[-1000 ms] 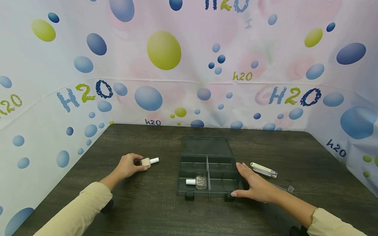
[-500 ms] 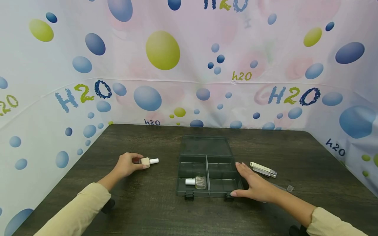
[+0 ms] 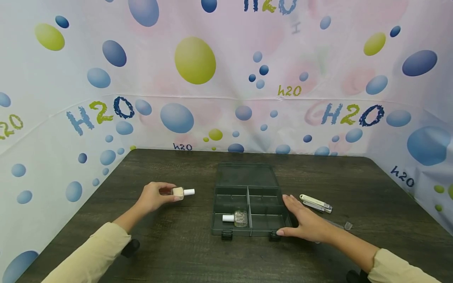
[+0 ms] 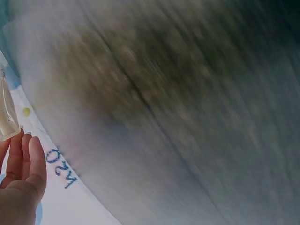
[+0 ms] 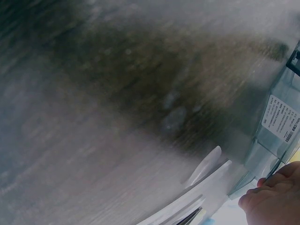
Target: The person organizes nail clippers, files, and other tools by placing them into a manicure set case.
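My left hand [image 3: 154, 196] pinches a small nail polish bottle [image 3: 177, 193] with cream polish and a white cap, the cap pointing right. In the left wrist view the bottle [image 4: 7, 112] shows at the left edge, at the fingertips of the hand [image 4: 23, 164]. A dark see-through compartment box [image 3: 231, 232] lies with its lid folded back. Inside its front left compartment lies a second nail polish bottle [image 3: 241, 219], clear with a white cap. My right hand [image 3: 305, 222] rests at the box's right side, fingers extended along the edge, thumb by the front right latch.
Right of the box lies a cream and grey stapler-like tool [image 3: 316, 203]. A clear thin object [image 3: 348, 226] sits partly behind the right wrist. A printed curtain [image 3: 219, 118] borders the dark wood table [image 3: 170, 251] at the back and sides. A label [image 5: 281, 118] shows on the box.
My left hand has shifted slightly right with the cream nail polish bottle, a little upward in the head view. My right hand and the box stay where they were.
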`<state>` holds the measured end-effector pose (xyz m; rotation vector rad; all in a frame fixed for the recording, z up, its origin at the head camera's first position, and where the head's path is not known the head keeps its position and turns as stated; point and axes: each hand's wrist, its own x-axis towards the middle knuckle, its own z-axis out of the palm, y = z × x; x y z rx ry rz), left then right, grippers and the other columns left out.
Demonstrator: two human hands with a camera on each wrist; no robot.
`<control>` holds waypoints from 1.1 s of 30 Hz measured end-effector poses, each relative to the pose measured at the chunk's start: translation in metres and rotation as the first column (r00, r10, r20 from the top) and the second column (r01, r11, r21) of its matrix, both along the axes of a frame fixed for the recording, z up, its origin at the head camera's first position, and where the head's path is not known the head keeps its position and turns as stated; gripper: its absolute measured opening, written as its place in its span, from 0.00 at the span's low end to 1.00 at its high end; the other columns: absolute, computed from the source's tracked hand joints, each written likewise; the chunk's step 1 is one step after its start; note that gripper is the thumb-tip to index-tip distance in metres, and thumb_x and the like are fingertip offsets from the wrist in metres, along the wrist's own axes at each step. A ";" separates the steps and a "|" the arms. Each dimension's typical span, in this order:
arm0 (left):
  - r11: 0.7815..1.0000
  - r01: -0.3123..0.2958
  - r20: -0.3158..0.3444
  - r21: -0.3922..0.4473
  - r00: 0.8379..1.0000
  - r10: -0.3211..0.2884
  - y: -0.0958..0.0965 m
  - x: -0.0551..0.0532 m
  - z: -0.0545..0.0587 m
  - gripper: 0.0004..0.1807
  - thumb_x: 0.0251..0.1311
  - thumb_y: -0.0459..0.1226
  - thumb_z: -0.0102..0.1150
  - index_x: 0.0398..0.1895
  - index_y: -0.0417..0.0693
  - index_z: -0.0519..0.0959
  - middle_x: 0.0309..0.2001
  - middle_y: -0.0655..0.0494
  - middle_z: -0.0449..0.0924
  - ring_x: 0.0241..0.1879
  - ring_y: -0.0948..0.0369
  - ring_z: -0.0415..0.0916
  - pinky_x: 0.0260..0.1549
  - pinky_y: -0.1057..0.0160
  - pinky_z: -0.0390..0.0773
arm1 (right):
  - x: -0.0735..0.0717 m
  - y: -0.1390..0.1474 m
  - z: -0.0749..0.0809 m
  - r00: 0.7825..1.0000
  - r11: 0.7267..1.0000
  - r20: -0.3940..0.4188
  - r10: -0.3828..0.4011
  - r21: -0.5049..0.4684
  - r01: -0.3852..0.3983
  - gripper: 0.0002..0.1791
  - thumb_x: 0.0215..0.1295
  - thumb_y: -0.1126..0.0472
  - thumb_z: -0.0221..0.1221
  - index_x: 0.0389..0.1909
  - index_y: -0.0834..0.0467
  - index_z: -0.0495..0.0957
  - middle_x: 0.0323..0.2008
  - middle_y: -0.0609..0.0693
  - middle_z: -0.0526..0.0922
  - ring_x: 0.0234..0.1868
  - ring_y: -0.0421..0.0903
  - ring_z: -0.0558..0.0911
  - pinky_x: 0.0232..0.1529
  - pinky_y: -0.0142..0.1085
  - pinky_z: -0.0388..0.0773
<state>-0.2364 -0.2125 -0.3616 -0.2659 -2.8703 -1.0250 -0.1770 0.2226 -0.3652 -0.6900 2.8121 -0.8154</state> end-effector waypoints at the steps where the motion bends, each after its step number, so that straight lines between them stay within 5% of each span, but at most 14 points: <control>1: 1.000 0.005 -0.005 0.015 1.000 -0.005 0.001 0.001 0.001 0.22 0.49 0.38 0.68 0.47 0.34 0.80 0.43 0.37 0.81 0.42 0.47 0.80 0.38 0.55 0.82 | 0.000 0.000 0.000 1.000 1.000 -0.001 0.000 0.001 0.000 0.60 0.50 0.35 0.62 0.70 0.71 0.46 0.70 0.70 0.46 0.69 0.71 0.44 0.62 0.66 0.50; 17: 0.980 0.065 -0.008 0.186 0.998 -0.065 0.025 0.019 0.017 0.22 0.51 0.37 0.67 0.48 0.34 0.80 0.44 0.37 0.81 0.42 0.50 0.81 0.36 0.62 0.83 | 0.000 -0.001 0.001 1.000 1.000 -0.018 0.006 0.017 -0.006 0.59 0.51 0.36 0.62 0.70 0.70 0.47 0.69 0.71 0.47 0.69 0.71 0.46 0.61 0.67 0.51; 33: 0.947 0.152 -0.034 0.282 0.988 -0.149 0.055 0.038 0.016 0.21 0.48 0.35 0.68 0.47 0.37 0.80 0.45 0.40 0.81 0.41 0.52 0.82 0.37 0.67 0.82 | 0.000 0.000 0.001 1.000 1.000 -0.014 0.005 0.016 -0.005 0.59 0.51 0.37 0.62 0.70 0.70 0.46 0.70 0.71 0.47 0.69 0.71 0.46 0.61 0.67 0.51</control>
